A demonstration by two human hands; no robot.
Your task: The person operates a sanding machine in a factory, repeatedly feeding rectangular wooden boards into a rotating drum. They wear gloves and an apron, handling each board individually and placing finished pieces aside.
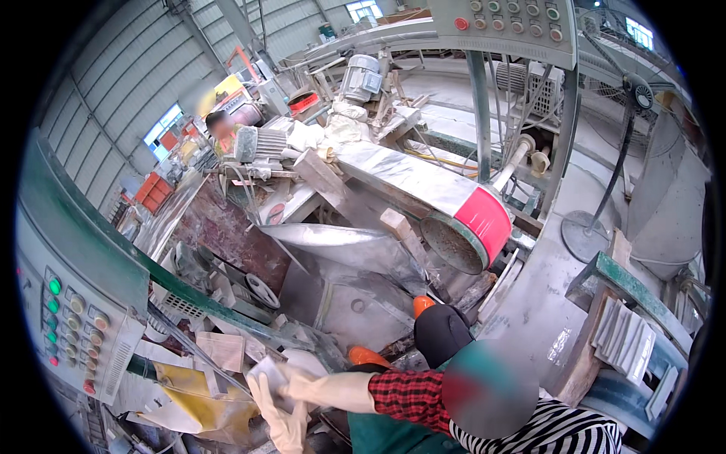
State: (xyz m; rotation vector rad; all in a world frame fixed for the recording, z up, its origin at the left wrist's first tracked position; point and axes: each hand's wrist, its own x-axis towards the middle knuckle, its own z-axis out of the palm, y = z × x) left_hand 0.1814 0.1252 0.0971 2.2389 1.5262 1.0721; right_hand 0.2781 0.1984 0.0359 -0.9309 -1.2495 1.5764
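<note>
Both my hands are in cream rubber gloves at the lower left, close together. My right hand (314,387), below a red-and-black checked sleeve, closes on a small pale block (266,372); its fingertips are hard to make out. Just beneath it is my left hand (284,428), with fingers spread apart and one reaching along the block's edge. A wooden block (220,349) and a crumpled yellow sheet (198,397) lie beside the hands. My orange boots (367,356) and dark trouser leg (441,337) show near the lower middle.
A button panel (79,329) stands at the left, another (507,29) hangs overhead. Ahead, a conveyor belt (408,178) ends at a red-covered roller (484,225). A metal sheet (333,236) slopes before it. Stacked tiles (624,340) and a stand fan (637,92) are right. Another person (219,129) is far left.
</note>
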